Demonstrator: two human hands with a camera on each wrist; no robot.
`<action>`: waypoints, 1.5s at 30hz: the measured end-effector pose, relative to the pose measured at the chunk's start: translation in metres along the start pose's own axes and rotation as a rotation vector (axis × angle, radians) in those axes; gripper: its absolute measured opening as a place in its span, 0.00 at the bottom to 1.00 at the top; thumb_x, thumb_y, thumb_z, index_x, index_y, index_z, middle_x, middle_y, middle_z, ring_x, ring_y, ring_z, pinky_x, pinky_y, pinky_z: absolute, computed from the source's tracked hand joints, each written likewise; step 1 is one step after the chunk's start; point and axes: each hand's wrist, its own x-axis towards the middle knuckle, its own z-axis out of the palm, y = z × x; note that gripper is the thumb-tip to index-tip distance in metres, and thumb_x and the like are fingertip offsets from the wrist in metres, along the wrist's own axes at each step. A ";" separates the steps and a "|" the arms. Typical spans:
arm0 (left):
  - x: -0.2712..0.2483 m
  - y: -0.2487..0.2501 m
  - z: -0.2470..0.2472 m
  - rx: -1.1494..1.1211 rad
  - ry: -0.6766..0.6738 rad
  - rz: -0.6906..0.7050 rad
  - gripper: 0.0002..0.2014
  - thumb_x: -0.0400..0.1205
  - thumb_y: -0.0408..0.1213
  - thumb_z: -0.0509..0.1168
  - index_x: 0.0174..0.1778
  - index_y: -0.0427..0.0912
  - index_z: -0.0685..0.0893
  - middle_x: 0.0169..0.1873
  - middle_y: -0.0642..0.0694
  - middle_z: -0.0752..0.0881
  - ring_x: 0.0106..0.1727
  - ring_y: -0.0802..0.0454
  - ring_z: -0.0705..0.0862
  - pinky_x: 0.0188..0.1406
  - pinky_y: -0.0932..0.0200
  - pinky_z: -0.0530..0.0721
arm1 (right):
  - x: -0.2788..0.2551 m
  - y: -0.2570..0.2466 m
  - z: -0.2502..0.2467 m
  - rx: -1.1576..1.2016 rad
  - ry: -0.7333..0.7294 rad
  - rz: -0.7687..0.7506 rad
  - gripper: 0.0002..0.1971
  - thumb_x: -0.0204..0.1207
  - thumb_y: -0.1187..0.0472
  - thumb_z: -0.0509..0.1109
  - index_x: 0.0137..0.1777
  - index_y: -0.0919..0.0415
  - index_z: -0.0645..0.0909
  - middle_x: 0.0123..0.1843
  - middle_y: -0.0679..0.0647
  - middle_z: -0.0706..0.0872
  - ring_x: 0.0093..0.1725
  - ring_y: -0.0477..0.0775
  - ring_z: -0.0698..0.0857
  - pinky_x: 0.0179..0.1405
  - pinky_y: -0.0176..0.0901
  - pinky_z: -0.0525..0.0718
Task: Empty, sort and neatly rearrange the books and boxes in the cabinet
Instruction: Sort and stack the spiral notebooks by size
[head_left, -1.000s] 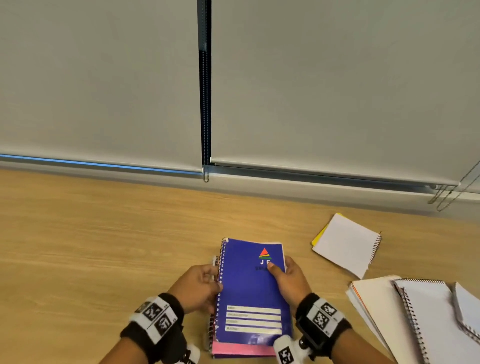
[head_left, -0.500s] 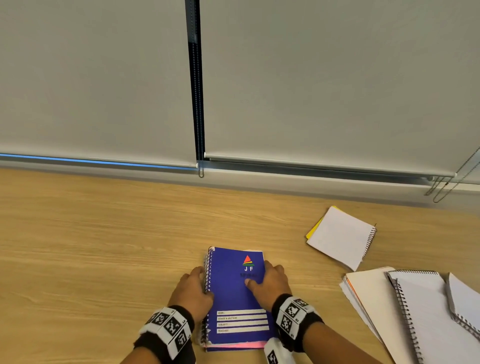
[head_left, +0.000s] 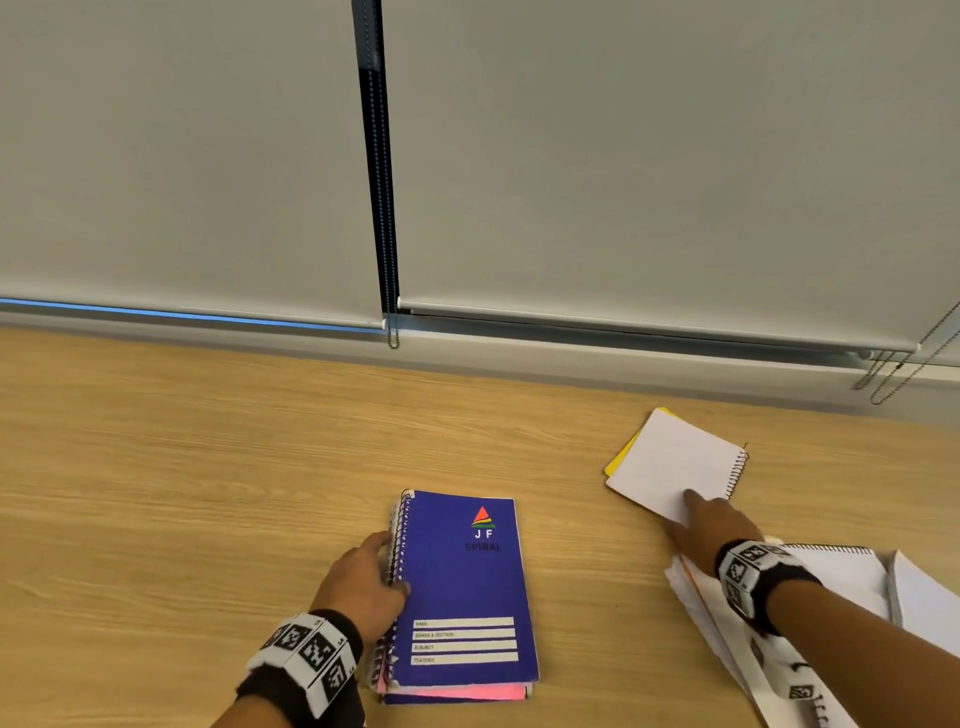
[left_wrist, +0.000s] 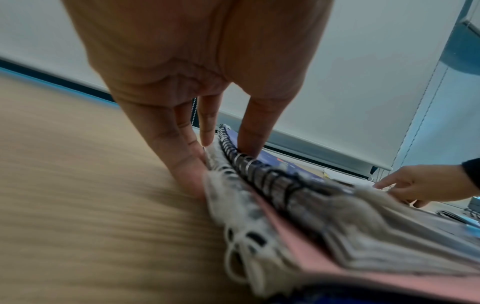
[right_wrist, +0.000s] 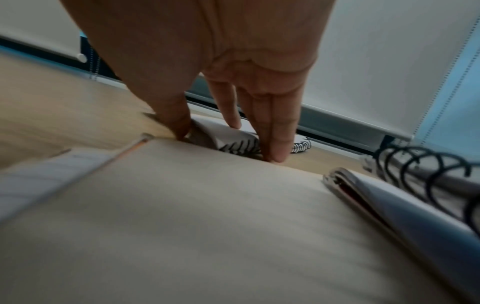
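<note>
A blue spiral notebook tops a small stack, with a pink cover beneath it, at the near middle of the wooden table. My left hand presses straight fingers against the stack's spiral edges, thumb resting on the blue cover. To the right lies a small white spiral notepad on a yellow sheet. My right hand reaches over to it, with extended fingers touching its near corner.
Several white spiral notebooks lie overlapped at the near right, under my right wrist. Grey roller blinds close off the back, and bead chains hang at the far right. Bare tabletop stretches to the left.
My right hand left the blue notebook and moved right to the small white notepad. The stack now lies flat on the table, and my left hand stays at its spiral side.
</note>
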 end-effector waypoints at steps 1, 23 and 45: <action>0.001 -0.001 0.000 0.005 -0.004 -0.002 0.34 0.78 0.41 0.71 0.79 0.51 0.65 0.61 0.48 0.85 0.56 0.52 0.86 0.53 0.57 0.87 | -0.001 0.001 0.001 -0.017 0.017 -0.041 0.21 0.83 0.45 0.57 0.69 0.57 0.70 0.63 0.60 0.81 0.60 0.60 0.83 0.53 0.45 0.81; -0.054 0.146 -0.034 0.572 0.186 0.984 0.43 0.75 0.67 0.62 0.84 0.62 0.50 0.85 0.52 0.48 0.85 0.50 0.46 0.84 0.46 0.52 | -0.089 -0.098 -0.128 1.359 -0.016 -0.502 0.14 0.81 0.70 0.67 0.64 0.57 0.79 0.43 0.59 0.93 0.41 0.56 0.90 0.46 0.47 0.86; -0.012 0.009 0.000 0.098 0.113 0.171 0.16 0.86 0.43 0.59 0.70 0.46 0.74 0.63 0.44 0.76 0.66 0.43 0.75 0.67 0.51 0.75 | -0.136 -0.170 0.022 0.982 -0.245 -0.278 0.25 0.75 0.62 0.67 0.71 0.41 0.71 0.69 0.49 0.82 0.67 0.53 0.81 0.71 0.51 0.76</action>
